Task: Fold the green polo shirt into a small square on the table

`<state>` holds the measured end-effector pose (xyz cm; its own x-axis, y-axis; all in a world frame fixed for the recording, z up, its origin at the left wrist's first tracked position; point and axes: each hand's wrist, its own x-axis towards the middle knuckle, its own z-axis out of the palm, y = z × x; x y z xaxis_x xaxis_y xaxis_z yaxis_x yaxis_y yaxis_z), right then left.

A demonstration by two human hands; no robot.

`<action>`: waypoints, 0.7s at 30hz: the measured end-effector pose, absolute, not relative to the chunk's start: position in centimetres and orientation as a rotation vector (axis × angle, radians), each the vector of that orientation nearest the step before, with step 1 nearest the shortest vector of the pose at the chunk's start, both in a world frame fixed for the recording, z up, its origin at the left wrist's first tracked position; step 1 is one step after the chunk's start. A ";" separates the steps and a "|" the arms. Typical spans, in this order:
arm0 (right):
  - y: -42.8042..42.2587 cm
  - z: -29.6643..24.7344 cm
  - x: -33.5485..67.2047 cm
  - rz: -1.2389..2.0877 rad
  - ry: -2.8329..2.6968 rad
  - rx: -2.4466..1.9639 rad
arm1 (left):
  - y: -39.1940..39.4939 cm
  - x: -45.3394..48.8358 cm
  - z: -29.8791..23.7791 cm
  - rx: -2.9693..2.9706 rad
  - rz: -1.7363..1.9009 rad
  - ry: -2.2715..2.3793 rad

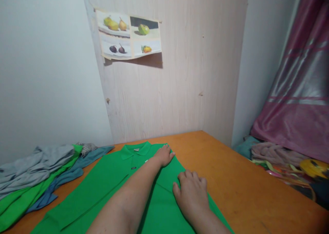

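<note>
A green polo shirt [108, 189] lies spread on an orange table [244, 186], collar toward the wall. My left hand [164, 156] reaches across it and presses flat near the right shoulder, fingers stretched out. Closer to me, my right hand [191, 191] rests on the shirt's right side, fingers curled down against the fabric at its edge. Whether it pinches the cloth I cannot make out.
A heap of grey, green and blue clothes [38, 175] sits at the table's left end. A wooden panel with a fruit picture [130, 35] stands behind the table. To the right hang a purple curtain [300, 90] and a pile of fabrics [282, 158].
</note>
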<state>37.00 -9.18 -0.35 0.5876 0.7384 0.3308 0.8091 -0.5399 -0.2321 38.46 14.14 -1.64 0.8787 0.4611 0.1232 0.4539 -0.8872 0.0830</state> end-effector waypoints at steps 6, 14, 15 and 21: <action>-9.2 -0.4 37.1 -0.262 -1.251 -2.461 | 14.9 38.9 -2.2 2.959 0.166 0.823; -9.1 -0.4 37.1 -0.249 -1.244 -2.450 | 14.4 38.6 -1.9 2.951 0.166 0.898; -9.1 -0.5 37.2 -0.244 -1.241 -2.447 | 14.3 38.5 -1.7 2.952 0.178 0.916; -9.2 -0.3 37.7 -0.273 -1.068 -2.303 | 12.0 37.6 -0.9 2.951 0.242 0.902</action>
